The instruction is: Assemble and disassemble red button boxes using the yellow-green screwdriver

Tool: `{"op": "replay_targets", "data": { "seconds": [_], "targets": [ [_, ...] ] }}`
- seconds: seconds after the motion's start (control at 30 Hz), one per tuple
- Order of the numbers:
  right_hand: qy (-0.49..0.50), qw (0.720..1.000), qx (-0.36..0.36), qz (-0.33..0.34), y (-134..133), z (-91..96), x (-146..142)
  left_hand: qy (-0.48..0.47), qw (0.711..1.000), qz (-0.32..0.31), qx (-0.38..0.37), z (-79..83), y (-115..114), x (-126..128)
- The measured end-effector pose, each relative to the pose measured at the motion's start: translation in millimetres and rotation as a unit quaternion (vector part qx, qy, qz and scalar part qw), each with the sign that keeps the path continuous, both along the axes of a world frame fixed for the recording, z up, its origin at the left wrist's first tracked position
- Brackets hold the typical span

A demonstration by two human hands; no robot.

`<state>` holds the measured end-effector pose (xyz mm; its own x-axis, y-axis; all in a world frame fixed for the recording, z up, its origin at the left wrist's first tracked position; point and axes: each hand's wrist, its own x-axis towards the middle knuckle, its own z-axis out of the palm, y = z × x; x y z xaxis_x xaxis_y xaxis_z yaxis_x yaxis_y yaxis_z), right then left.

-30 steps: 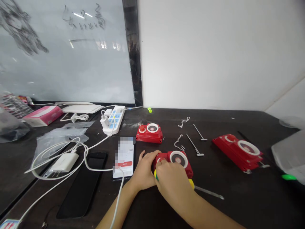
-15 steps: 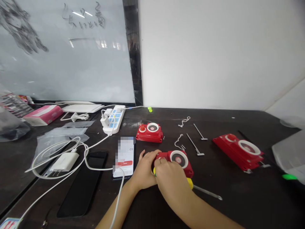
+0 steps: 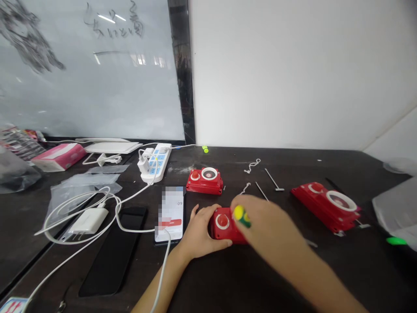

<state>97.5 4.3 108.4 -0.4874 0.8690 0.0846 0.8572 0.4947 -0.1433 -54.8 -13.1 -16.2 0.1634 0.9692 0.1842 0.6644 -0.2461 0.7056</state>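
With 12 o'clock taken as the wall side of the dark table [image 3: 208, 284], the held red box [image 3: 233, 231] appears to lie flat near the centre; it should be kept level. Another red box [image 3: 203, 187] is seen at 11 o'clock from it, and a third red box [image 3: 321, 206] near 3. The held box's left end is gripped by the left hand [image 3: 202, 234], fingers at the far corner, thumb along the near edge; this brace should be kept firm against twisting. Over the right half, the right hand [image 3: 265, 219] is closed around a yellow-and-green handle [image 3: 240, 214]; its fingertips are hidden, so contact with the box cannot be told. A metal shaft [image 3: 311, 243], apparently the handle's own, shows just past 3 o'clock; knocks from it are best guarded against. A T-shaped rod [image 3: 272, 179] between 1 and 2 and a curled cord [image 3: 250, 165] at 1 are best left undisturbed.
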Motion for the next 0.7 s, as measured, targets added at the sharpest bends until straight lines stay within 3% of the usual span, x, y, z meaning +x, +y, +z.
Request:
{"op": "replay_targets", "data": {
  "seconds": [0.1,0.17,0.3,0.47,0.6,0.7],
  "targets": [
    [0.012,0.989,0.013,-0.149,32.9,10.5,31.4,-0.008,1.0,0.005,0.002,1.7,-0.6,0.5],
    [-0.042,0.98,-0.013,-0.196,59.6,3.5,47.2,-0.007,1.0,0.004,0.002,1.9,-0.7,0.5],
    [-0.091,0.974,-0.066,-0.194,98.0,-28.8,58.0,-0.001,1.0,0.004,-0.003,-0.5,-1.0,-0.3],
    [-0.123,0.972,-0.109,-0.169,104.0,-58.2,51.1,0.005,1.0,-0.001,-0.001,-4.0,0.0,-0.8],
    [-0.112,0.972,-0.108,-0.174,106.0,-63.7,46.2,0.007,1.0,-0.001,-0.004,-4.0,0.7,-0.4],
    [-0.077,0.975,-0.084,-0.193,106.1,-48.7,47.8,0.004,1.0,0.0,-0.005,-3.6,0.4,-0.1]
  ]
}}
